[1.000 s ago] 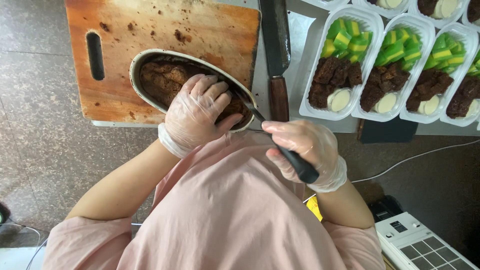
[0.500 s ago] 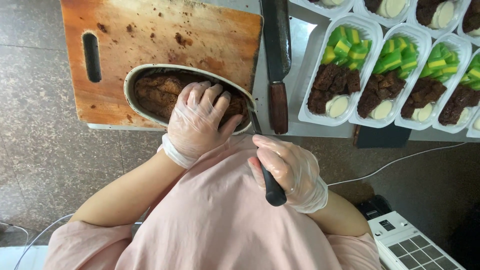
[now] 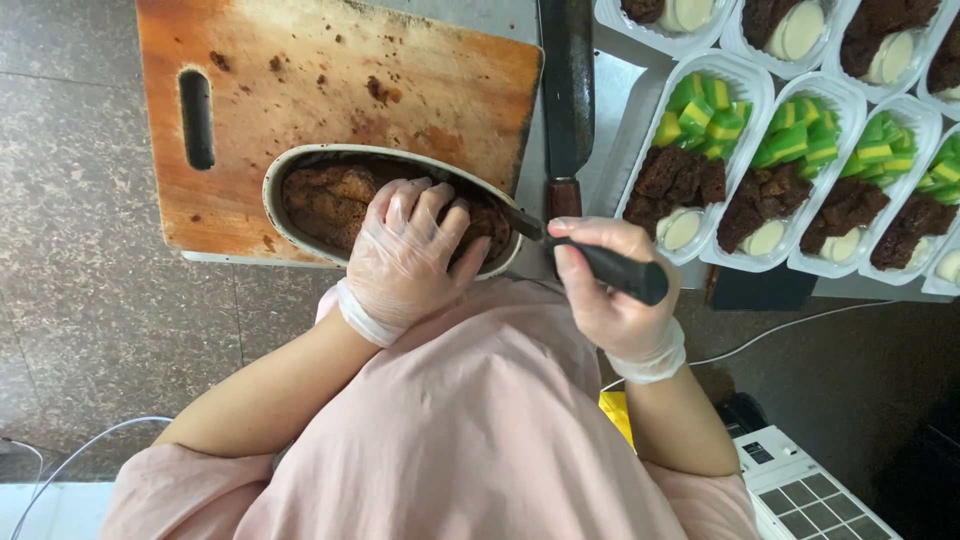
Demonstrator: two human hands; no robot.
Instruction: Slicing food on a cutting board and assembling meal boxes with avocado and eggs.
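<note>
Now | left hand (image 3: 408, 255) flat on brown cake (image 3: 325, 200) (gloved) | right hand (image 3: 605, 290) grips knife (image 3: 600, 262) at tin (image 3: 300, 235)

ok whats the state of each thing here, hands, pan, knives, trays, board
left hand: gloved, pressed flat on the cake
right hand: gloved, closed on the small knife
small knife: blade tip at the pan's rim
oval pan: full of brown cake
cutting board: crumb-strewn
large knife: lying unused
trays: open, filled
</note>
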